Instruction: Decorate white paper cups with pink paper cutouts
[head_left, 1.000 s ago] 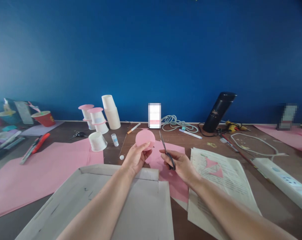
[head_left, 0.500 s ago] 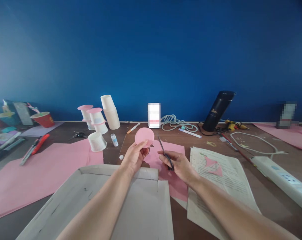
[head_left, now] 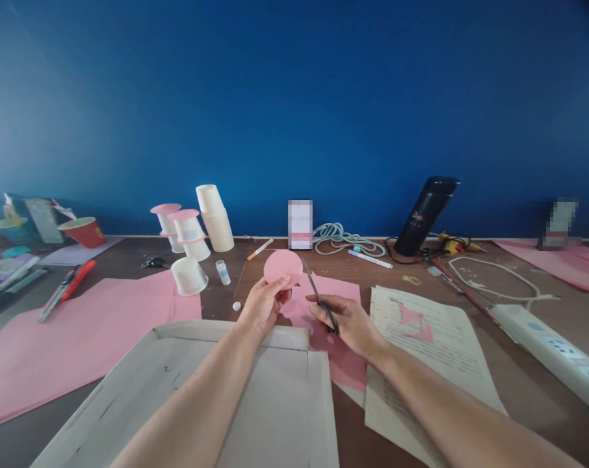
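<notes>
Between thumb and fingers, my left hand (head_left: pixel 264 304) pinches a pink paper circle (head_left: pixel 282 266), held up near the middle of the view. My right hand (head_left: pixel 346 320) grips a pair of scissors (head_left: pixel 325 304) by its dark handles. The blades point up and lie close beside the circle's right edge; whether they touch it I cannot tell. Under the hands lies a sheet of pink paper (head_left: pixel 348 364). To the right, pink paper scraps (head_left: pixel 424 331) rest on a printed sheet (head_left: pixel 450 364).
White paper cups with pink discs (head_left: pixel 192 234), stacked white cups (head_left: pixel 215 221) and a glue bottle (head_left: pixel 223 273) stand left. A cardboard box lid (head_left: pixel 294 403) lies in front. A utility knife (head_left: pixel 67 289) rests on pink sheets. A black flask (head_left: pixel 426 218) and power strip (head_left: pixel 548 344) are right.
The paper circle has shifted very slightly right, nearer the scissors. The scissors' blades lean a little more to the left. Both hands keep their holds.
</notes>
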Tool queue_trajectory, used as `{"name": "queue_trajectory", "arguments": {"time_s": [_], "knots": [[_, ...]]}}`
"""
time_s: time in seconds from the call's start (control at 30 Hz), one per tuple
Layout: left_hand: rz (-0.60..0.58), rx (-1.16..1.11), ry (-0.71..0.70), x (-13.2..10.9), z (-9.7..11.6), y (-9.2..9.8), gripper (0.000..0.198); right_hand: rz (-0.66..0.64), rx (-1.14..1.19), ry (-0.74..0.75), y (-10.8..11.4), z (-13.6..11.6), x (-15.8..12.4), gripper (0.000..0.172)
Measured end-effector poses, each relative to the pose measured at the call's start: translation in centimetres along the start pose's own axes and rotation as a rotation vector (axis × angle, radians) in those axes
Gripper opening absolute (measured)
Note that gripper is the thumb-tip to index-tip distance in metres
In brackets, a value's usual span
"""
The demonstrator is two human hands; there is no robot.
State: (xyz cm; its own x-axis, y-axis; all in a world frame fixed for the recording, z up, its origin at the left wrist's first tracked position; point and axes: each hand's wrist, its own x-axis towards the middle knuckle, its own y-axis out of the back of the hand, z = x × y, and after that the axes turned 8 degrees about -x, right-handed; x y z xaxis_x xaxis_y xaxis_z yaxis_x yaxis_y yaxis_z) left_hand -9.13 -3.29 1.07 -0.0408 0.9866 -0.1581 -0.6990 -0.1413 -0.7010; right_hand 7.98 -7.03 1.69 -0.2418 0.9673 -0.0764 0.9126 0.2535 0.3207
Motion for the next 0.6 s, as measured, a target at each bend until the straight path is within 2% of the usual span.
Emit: {"name": "queue_trajectory", "arguments": {"time_s": [0.6], "knots": [[0.008,0.039,0.000,0.28,-0.32,0.32,0.032,0.001,-0.022,0.017,0.00,0.07,-0.11,0.047]]}}
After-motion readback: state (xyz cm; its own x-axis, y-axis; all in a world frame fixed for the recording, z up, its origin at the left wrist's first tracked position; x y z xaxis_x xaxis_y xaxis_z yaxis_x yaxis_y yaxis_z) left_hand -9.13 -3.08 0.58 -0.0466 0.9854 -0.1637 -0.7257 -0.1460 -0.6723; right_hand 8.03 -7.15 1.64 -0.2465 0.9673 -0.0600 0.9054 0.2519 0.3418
